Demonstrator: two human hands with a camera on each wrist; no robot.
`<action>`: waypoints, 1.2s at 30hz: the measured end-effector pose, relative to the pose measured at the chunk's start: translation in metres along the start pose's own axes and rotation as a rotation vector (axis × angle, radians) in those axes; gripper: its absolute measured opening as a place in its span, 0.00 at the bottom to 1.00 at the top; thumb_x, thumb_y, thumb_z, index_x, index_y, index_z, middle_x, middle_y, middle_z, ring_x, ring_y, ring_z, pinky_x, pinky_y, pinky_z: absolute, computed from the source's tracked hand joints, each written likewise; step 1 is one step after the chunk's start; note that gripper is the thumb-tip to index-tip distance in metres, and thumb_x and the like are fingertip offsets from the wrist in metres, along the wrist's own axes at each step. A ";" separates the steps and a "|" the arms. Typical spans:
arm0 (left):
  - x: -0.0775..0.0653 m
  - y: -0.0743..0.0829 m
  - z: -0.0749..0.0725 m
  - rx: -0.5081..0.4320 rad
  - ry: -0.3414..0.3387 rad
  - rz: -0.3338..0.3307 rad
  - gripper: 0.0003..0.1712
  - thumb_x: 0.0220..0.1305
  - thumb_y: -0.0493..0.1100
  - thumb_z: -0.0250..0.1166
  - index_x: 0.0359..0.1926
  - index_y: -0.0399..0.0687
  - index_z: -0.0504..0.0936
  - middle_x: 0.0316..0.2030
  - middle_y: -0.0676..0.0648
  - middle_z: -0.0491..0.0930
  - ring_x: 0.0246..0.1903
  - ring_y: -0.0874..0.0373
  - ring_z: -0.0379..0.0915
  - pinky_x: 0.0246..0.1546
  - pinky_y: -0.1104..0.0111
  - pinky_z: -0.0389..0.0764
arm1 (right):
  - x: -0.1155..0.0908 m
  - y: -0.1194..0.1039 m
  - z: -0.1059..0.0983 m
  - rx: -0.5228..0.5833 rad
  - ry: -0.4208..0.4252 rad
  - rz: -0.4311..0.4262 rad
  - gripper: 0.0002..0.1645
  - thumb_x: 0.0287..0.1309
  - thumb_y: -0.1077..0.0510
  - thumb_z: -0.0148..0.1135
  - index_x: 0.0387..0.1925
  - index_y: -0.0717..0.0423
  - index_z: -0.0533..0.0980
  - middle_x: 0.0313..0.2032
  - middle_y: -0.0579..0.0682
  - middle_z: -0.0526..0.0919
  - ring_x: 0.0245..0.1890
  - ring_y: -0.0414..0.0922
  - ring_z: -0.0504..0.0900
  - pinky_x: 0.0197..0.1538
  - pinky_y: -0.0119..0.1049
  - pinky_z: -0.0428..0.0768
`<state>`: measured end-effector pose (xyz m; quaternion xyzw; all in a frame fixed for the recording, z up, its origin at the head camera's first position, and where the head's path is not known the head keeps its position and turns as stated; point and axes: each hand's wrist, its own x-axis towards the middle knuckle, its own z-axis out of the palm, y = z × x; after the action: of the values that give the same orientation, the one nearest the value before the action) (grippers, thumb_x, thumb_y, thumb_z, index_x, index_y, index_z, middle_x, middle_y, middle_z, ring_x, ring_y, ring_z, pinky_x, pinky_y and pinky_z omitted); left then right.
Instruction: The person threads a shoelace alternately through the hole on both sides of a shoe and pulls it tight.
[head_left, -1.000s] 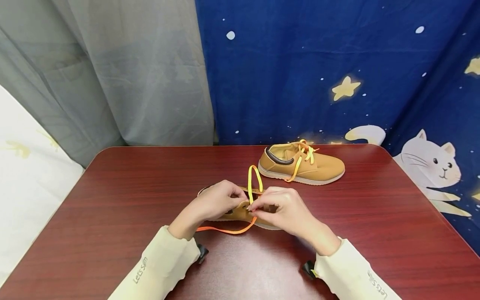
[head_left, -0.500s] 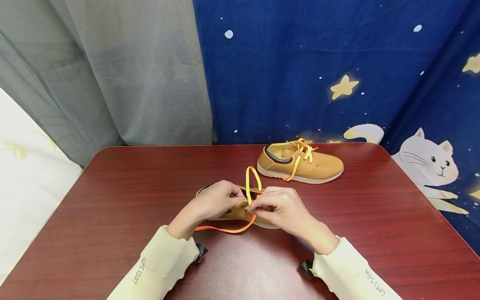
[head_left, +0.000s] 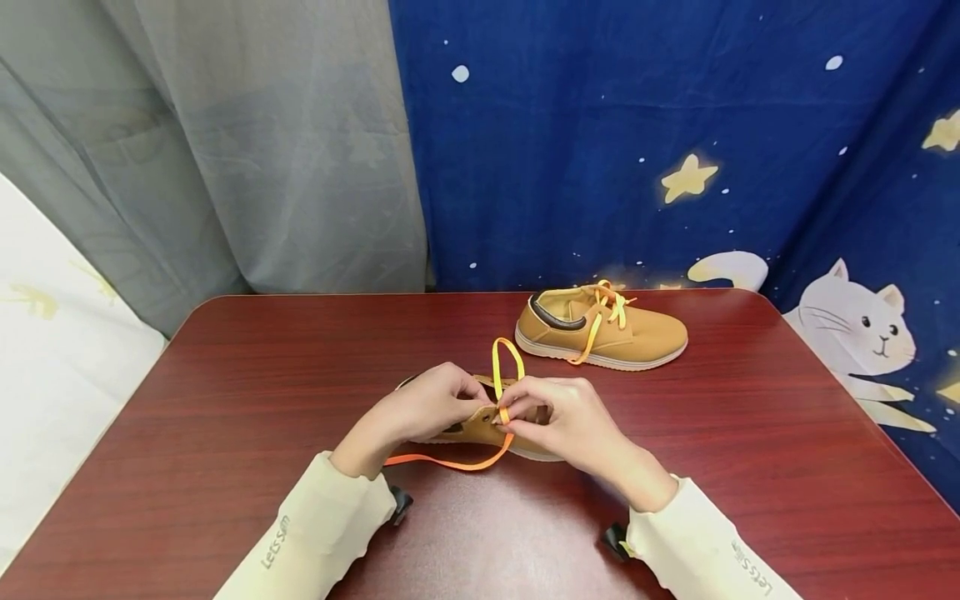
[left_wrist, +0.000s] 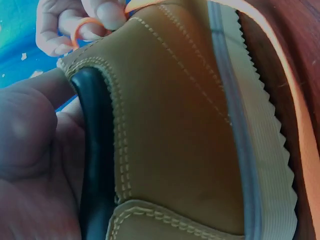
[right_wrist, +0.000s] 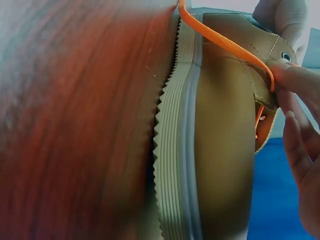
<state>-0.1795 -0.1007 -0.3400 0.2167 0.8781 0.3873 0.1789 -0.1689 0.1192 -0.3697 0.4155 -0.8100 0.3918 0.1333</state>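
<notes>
A tan shoe stands side-on on the table, partly hidden by both hands. My left hand pinches the upper edge of its eyelet flap, close to a metal eyelet. With thumb and fingertips, my right hand pinches an orange-yellow shoelace right at the front of that flap. A yellow loop of this lace rises above the shoe's opening, while a long orange length hangs down the near side and trails left. In the left wrist view, the dark padded collar lies beside the left palm.
Behind and to the right, a matching tan shoe with a tied yellow lace stands on the dark red wooden table. A grey curtain and a blue star-patterned curtain hang beyond the table's far edge.
The right fingers have shifted slightly on the lace, and a short orange stretch now shows across their tips. The yellow loop sits slightly lower. My left hand stays in place.
</notes>
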 end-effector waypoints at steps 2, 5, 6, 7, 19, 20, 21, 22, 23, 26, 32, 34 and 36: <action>0.000 0.000 0.001 0.002 0.009 -0.012 0.11 0.65 0.36 0.62 0.27 0.43 0.87 0.14 0.57 0.62 0.20 0.63 0.59 0.20 0.73 0.56 | 0.000 0.000 -0.001 0.002 -0.001 0.008 0.15 0.48 0.64 0.79 0.37 0.49 0.83 0.28 0.42 0.90 0.22 0.30 0.79 0.26 0.21 0.75; 0.001 -0.001 0.001 0.002 0.009 -0.019 0.12 0.66 0.37 0.61 0.26 0.44 0.86 0.14 0.57 0.61 0.20 0.62 0.58 0.20 0.72 0.56 | -0.001 0.002 -0.001 0.006 -0.001 0.006 0.15 0.48 0.63 0.79 0.38 0.49 0.84 0.27 0.41 0.89 0.21 0.30 0.77 0.25 0.21 0.74; 0.001 -0.001 0.001 0.003 0.007 -0.015 0.11 0.66 0.37 0.62 0.27 0.44 0.86 0.15 0.57 0.62 0.20 0.63 0.59 0.21 0.72 0.57 | -0.001 0.003 -0.001 0.010 -0.002 0.006 0.15 0.47 0.63 0.79 0.38 0.49 0.84 0.27 0.41 0.88 0.21 0.30 0.76 0.25 0.21 0.73; 0.001 -0.002 0.000 -0.001 0.002 -0.008 0.11 0.66 0.37 0.62 0.27 0.44 0.86 0.15 0.57 0.64 0.21 0.63 0.60 0.21 0.72 0.57 | -0.001 0.003 -0.001 0.011 -0.002 0.001 0.15 0.48 0.63 0.79 0.38 0.48 0.84 0.26 0.41 0.88 0.21 0.29 0.76 0.25 0.21 0.73; -0.002 -0.001 -0.003 -0.083 0.001 -0.009 0.08 0.63 0.35 0.61 0.28 0.42 0.84 0.14 0.58 0.59 0.17 0.64 0.54 0.19 0.72 0.53 | -0.001 0.006 -0.017 0.066 -0.084 0.096 0.17 0.44 0.61 0.82 0.35 0.49 0.82 0.28 0.41 0.85 0.27 0.32 0.81 0.28 0.28 0.81; -0.003 -0.001 -0.003 -0.080 0.005 -0.006 0.09 0.63 0.35 0.60 0.28 0.43 0.84 0.14 0.58 0.59 0.17 0.64 0.54 0.19 0.72 0.53 | -0.001 0.007 -0.019 0.059 -0.097 0.124 0.17 0.43 0.60 0.82 0.34 0.49 0.81 0.29 0.41 0.84 0.27 0.32 0.81 0.28 0.29 0.81; -0.003 -0.001 -0.003 -0.078 0.009 -0.002 0.09 0.63 0.35 0.60 0.28 0.43 0.84 0.14 0.58 0.59 0.17 0.64 0.54 0.19 0.72 0.53 | -0.001 0.007 -0.021 0.051 -0.110 0.154 0.18 0.43 0.59 0.82 0.35 0.49 0.81 0.29 0.40 0.83 0.28 0.33 0.81 0.28 0.29 0.81; -0.003 -0.001 -0.003 -0.074 0.012 0.000 0.09 0.63 0.35 0.59 0.28 0.43 0.84 0.14 0.58 0.59 0.17 0.64 0.54 0.19 0.72 0.53 | -0.001 0.007 -0.022 0.048 -0.123 0.186 0.17 0.43 0.58 0.82 0.35 0.49 0.81 0.29 0.40 0.83 0.28 0.33 0.80 0.28 0.29 0.80; -0.003 -0.001 -0.003 -0.070 0.018 0.001 0.09 0.63 0.34 0.58 0.28 0.42 0.83 0.14 0.57 0.59 0.18 0.64 0.54 0.19 0.72 0.53 | -0.001 0.008 -0.023 0.050 -0.140 0.215 0.16 0.44 0.57 0.82 0.35 0.48 0.82 0.29 0.40 0.82 0.29 0.33 0.80 0.29 0.29 0.80; -0.004 -0.001 -0.004 -0.061 0.032 0.000 0.09 0.63 0.34 0.58 0.28 0.42 0.83 0.15 0.57 0.61 0.19 0.63 0.56 0.20 0.72 0.55 | 0.000 0.009 -0.024 0.073 -0.194 0.298 0.11 0.50 0.56 0.79 0.35 0.47 0.83 0.28 0.39 0.84 0.29 0.32 0.80 0.31 0.29 0.80; -0.006 0.000 -0.007 -0.043 0.077 -0.035 0.09 0.68 0.40 0.63 0.30 0.43 0.84 0.19 0.54 0.67 0.24 0.61 0.63 0.24 0.71 0.63 | 0.002 0.010 -0.024 0.113 -0.250 0.353 0.07 0.54 0.56 0.76 0.34 0.47 0.84 0.28 0.41 0.84 0.30 0.33 0.80 0.33 0.29 0.79; -0.007 0.001 -0.008 -0.044 0.093 -0.049 0.11 0.69 0.42 0.64 0.29 0.44 0.83 0.19 0.54 0.69 0.24 0.61 0.64 0.25 0.70 0.65 | 0.001 0.011 -0.024 0.119 -0.249 0.351 0.07 0.54 0.55 0.76 0.33 0.47 0.83 0.27 0.41 0.84 0.30 0.33 0.80 0.33 0.29 0.79; -0.007 0.002 -0.009 -0.034 0.109 -0.058 0.11 0.69 0.43 0.65 0.28 0.45 0.82 0.19 0.54 0.70 0.22 0.61 0.64 0.25 0.71 0.65 | 0.001 0.012 -0.024 0.125 -0.244 0.349 0.07 0.54 0.56 0.76 0.33 0.47 0.83 0.27 0.41 0.84 0.29 0.33 0.80 0.33 0.29 0.79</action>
<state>-0.1774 -0.1087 -0.3311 0.1669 0.8857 0.4081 0.1457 -0.1811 0.1411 -0.3596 0.3206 -0.8539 0.4054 -0.0616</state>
